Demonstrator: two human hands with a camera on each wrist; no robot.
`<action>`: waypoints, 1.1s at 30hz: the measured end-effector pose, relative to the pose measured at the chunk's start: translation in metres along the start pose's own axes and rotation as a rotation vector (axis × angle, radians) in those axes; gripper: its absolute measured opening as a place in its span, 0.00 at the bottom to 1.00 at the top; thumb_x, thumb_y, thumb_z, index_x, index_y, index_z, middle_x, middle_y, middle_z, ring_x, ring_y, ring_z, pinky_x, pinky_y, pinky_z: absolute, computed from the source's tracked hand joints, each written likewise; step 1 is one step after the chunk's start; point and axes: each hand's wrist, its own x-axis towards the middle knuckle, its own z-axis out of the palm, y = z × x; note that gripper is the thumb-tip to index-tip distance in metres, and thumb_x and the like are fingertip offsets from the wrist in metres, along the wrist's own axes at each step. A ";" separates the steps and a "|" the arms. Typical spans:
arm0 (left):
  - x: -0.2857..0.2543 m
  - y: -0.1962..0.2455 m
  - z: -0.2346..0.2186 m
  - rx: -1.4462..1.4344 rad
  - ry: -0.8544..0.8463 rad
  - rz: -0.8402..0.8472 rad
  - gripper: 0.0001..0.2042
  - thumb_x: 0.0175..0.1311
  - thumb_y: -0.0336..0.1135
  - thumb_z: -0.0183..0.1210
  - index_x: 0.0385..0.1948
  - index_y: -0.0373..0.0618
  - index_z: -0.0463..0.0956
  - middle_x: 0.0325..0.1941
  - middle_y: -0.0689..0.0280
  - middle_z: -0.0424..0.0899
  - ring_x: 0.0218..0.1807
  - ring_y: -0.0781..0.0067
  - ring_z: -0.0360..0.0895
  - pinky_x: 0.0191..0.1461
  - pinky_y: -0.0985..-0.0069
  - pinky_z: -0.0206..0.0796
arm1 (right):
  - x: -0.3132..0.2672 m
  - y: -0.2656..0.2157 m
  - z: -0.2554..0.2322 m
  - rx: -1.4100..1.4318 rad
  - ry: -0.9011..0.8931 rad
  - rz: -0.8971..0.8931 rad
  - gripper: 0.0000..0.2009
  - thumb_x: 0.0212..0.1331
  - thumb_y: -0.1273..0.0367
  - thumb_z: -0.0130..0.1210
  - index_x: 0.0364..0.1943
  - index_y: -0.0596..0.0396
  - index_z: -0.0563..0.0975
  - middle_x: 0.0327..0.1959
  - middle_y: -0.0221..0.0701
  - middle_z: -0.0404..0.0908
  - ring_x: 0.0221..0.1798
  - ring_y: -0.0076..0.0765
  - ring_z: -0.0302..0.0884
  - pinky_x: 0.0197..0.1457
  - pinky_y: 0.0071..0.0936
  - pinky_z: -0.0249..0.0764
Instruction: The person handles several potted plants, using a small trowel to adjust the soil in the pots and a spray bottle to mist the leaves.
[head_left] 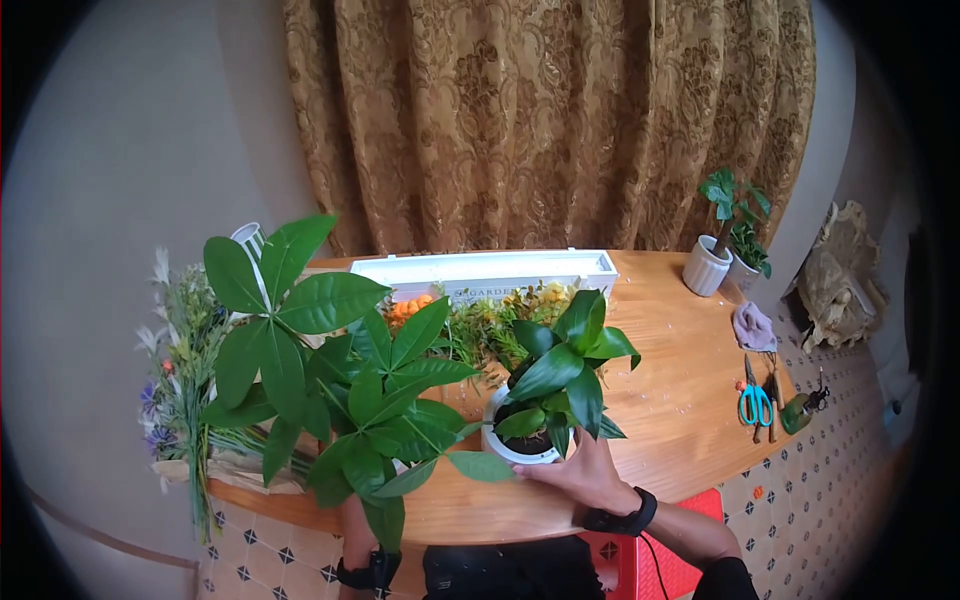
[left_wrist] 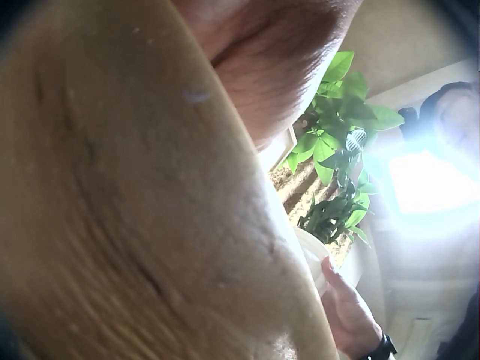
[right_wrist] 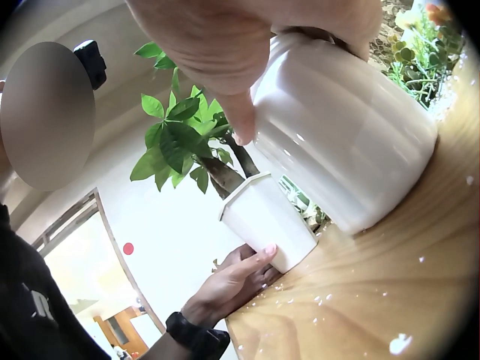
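My right hand (head_left: 585,470) holds a round white ribbed pot (right_wrist: 345,135) near its rim, and the pot stands on the wooden table. A dark-green broad-leaved plant (head_left: 565,370) grows in it. At its left is a taller money tree (head_left: 365,400) with spreading leaves and thick stems, in a tapered white pot (right_wrist: 270,225). Low on that pot, my left hand (right_wrist: 236,281) grips the side, its thumb across the front. The money tree's leaves cover most of the left hand and its pot in the head view.
Behind the plants lie a long white planter box (head_left: 480,268) and yellow and orange flowers (head_left: 520,305). Wrapped flower stems (head_left: 190,370) lie at the left edge. Two potted plants (head_left: 708,265), a cloth (head_left: 753,328) and blue-handled scissors (head_left: 755,403) are at the right.
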 end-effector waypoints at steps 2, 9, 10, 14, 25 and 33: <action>0.001 -0.002 0.001 0.012 0.004 0.002 0.16 0.70 0.34 0.66 0.52 0.32 0.81 0.53 0.58 0.86 0.54 0.71 0.81 0.60 0.69 0.73 | -0.001 0.002 0.000 -0.055 -0.022 0.061 0.39 0.43 0.62 0.82 0.59 0.65 0.74 0.53 0.42 0.85 0.56 0.34 0.83 0.63 0.34 0.76; 0.005 -0.005 0.003 0.053 0.045 0.006 0.17 0.70 0.36 0.67 0.51 0.31 0.81 0.54 0.57 0.86 0.54 0.71 0.81 0.60 0.69 0.73 | 0.005 0.000 0.001 -0.013 -0.017 -0.023 0.38 0.44 0.63 0.82 0.59 0.65 0.74 0.54 0.42 0.84 0.57 0.35 0.82 0.64 0.35 0.76; 0.004 0.007 0.002 0.055 0.054 0.010 0.17 0.70 0.36 0.67 0.51 0.31 0.81 0.54 0.57 0.86 0.54 0.71 0.81 0.60 0.69 0.73 | 0.007 -0.001 0.000 -0.017 -0.027 -0.031 0.38 0.44 0.64 0.81 0.59 0.65 0.74 0.54 0.41 0.84 0.57 0.35 0.82 0.64 0.36 0.76; 0.007 0.055 0.003 0.011 0.054 0.045 0.18 0.70 0.34 0.67 0.54 0.30 0.79 0.57 0.57 0.83 0.56 0.73 0.80 0.60 0.70 0.74 | 0.012 -0.006 -0.001 0.028 -0.099 -0.014 0.37 0.45 0.65 0.81 0.60 0.64 0.74 0.55 0.40 0.84 0.58 0.35 0.81 0.65 0.36 0.75; 0.016 0.031 0.012 -0.193 0.090 0.103 0.16 0.68 0.24 0.66 0.54 0.26 0.76 0.55 0.55 0.83 0.55 0.68 0.82 0.59 0.70 0.79 | 0.020 0.008 -0.004 0.032 -0.109 -0.066 0.38 0.45 0.64 0.80 0.60 0.65 0.74 0.56 0.41 0.85 0.58 0.34 0.82 0.65 0.34 0.75; 0.014 0.051 0.014 -0.123 0.201 0.169 0.19 0.59 0.35 0.72 0.47 0.36 0.79 0.45 0.54 0.87 0.47 0.56 0.83 0.54 0.62 0.72 | 0.017 0.020 0.001 0.020 -0.081 -0.069 0.37 0.46 0.63 0.80 0.60 0.65 0.75 0.55 0.42 0.85 0.58 0.36 0.83 0.66 0.35 0.75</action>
